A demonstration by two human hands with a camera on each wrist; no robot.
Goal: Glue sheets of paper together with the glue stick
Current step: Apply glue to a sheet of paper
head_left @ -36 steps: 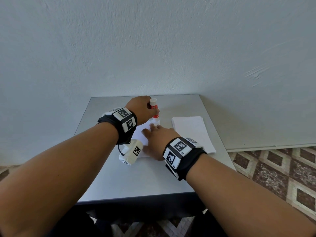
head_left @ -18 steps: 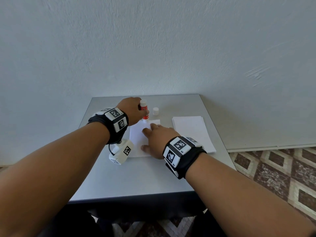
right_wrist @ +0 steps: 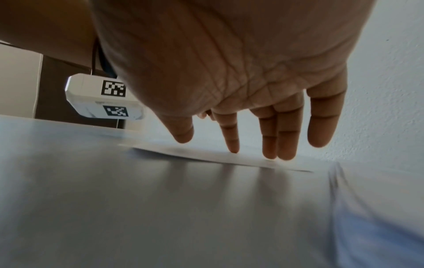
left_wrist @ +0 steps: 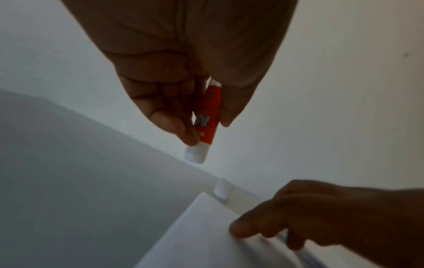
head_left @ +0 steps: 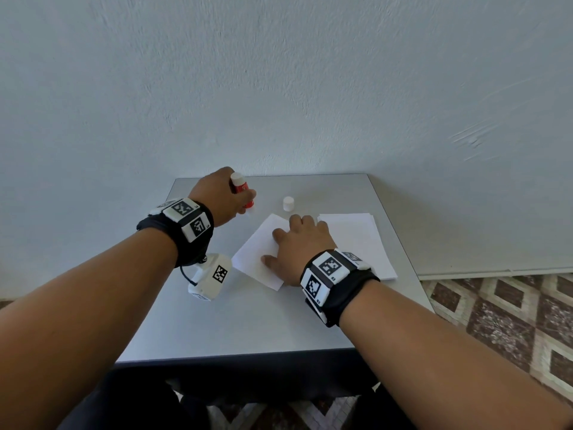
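My left hand grips a red and white glue stick, tip down, held above the grey table left of the paper; the left wrist view shows the glue stick pinched between thumb and fingers. Its white cap stands alone on the table behind the paper. A single white sheet lies turned at an angle in the middle. My right hand lies flat on it, and the straight fingers press the sheet down.
A stack of white sheets lies to the right of the single sheet, near the table's right edge. A white wall rises right behind the table. Patterned floor tiles show to the right.
My left hand has carried the glue stick off the sheet, back and to the left. The single sheet has turned under my right hand and now lies at an angle.
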